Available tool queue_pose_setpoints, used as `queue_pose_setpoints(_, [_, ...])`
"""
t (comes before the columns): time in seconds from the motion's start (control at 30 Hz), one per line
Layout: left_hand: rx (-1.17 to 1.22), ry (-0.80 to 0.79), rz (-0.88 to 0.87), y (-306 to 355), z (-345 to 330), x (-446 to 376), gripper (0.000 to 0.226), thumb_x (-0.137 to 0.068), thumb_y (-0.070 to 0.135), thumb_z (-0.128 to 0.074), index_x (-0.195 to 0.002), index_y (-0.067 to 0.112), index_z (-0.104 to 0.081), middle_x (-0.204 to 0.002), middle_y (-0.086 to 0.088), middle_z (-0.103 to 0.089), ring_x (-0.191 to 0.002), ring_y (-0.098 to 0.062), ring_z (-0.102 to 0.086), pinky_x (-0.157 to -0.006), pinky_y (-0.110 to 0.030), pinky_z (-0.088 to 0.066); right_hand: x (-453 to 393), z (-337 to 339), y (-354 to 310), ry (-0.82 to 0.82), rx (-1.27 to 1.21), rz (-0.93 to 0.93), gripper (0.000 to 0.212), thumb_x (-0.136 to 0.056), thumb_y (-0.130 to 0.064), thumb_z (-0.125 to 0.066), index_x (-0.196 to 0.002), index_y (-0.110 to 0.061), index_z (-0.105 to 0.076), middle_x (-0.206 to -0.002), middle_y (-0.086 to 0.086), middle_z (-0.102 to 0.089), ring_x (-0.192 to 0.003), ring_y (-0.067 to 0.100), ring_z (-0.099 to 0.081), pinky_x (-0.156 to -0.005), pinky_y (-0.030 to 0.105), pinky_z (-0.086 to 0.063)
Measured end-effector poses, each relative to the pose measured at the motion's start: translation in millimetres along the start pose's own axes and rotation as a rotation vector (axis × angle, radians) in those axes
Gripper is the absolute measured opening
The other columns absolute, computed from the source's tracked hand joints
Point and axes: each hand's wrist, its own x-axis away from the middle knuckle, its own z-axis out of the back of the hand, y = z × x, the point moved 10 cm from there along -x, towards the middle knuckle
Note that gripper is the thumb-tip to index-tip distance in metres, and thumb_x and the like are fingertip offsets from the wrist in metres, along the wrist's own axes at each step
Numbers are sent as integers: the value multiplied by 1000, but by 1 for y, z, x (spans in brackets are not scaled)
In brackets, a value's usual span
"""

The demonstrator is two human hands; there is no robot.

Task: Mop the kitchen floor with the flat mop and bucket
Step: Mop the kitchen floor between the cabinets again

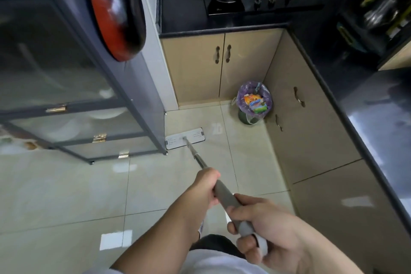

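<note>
Head view, looking down the pole: the right hand (262,227) is wrapped around the grey grip at the top end of the mop handle (224,196), fingers curled over it, thumb underneath. Just ahead, the left hand (203,187) clasps the same handle further down, knuckles up, forearm reaching out from low in the frame. Both arms are pushed forward, so this looks like the far end of a stroke.

Follow the shaft out and there's the flat mop head (184,138), flat on the tiled floor (66,196), one end right beside the foot of the glass-door cabinet (84,100). Near it, in the corner by the beige cupboards (200,69), stands a small bin (253,104) lined with a purple bag.

Progress? Mopping is under way, I'd judge. The tiles shine, but wet or merely glossy I can't tell. The bin corner looks left to do. No bucket in sight.
</note>
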Motion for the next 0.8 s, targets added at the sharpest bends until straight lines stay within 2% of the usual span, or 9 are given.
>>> queue_pose_setpoints(0.03, [6, -1, 9, 0, 0, -4, 19, -98, 12, -50, -116, 10, -56, -81, -8, -52, -66, -20, -51, -46, -23, -45, -4, 2, 0, -7, -17, -8, 24, -99, -5, -58, -123, -3, -61, -73, 13, -50, -42, 16, -36, -37, 18, -27])
queue_pose_setpoints(0.13, [2, -18, 2, 14, -1, -24, 18, -100, 17, -51, -117, 14, -54, -82, -7, -54, -66, -19, -56, -40, -21, -47, -27, 15, -3, 30, -122, -40, 25, -101, -9, -60, -126, -10, -62, -75, 13, -51, -44, 14, -33, -37, 17, -27])
queue_pose_setpoints(0.3, [-73, 42, -7, 73, 27, -82, 14, -102, 18, -52, -116, 14, -50, -85, -7, -57, -69, -19, -59, -44, -27, -47, -104, 9, -35, 90, -209, -48, 22, -105, -12, -55, -125, -16, -61, -70, 11, -52, -44, 12, -29, -34, 14, -24])
queue_pose_setpoints(0.47, [-196, 15, -13, 115, 43, -112, 6, -102, 18, -44, -99, 16, -48, -84, -7, -58, -68, -19, -61, -44, -28, -49, -141, 2, -63, 111, -249, -31, 21, -105, -13, -53, -123, -22, -60, -67, 11, -53, -40, 12, -31, -32, 15, -27])
queue_pose_setpoints(0.53, [-236, 13, -3, 112, 46, -109, 8, -101, 18, -42, -97, 15, -48, -85, -8, -58, -68, -21, -61, -44, -28, -50, -140, -2, -58, 116, -278, -34, 23, -105, -14, -54, -126, -22, -59, -68, 11, -52, -41, 11, -30, -32, 15, -27])
queue_pose_setpoints(0.67, [-236, 119, 42, 83, 71, -97, 20, -98, 17, -43, -116, 14, -51, -87, -9, -54, -70, -22, -57, -49, -30, -50, -132, -24, -24, 79, -264, -54, 29, -103, -10, -49, -123, -24, -64, -69, 10, -50, -42, 12, -30, -34, 14, -27])
queue_pose_setpoints(0.8, [-179, 148, 98, 27, 74, -70, 12, -96, 17, -43, -104, 13, -50, -87, -10, -54, -72, -23, -59, -58, -34, -55, -99, -22, 15, 39, -214, -110, 25, -100, -7, -50, -113, -21, -67, -68, 11, -52, -46, 12, -29, -39, 13, -25])
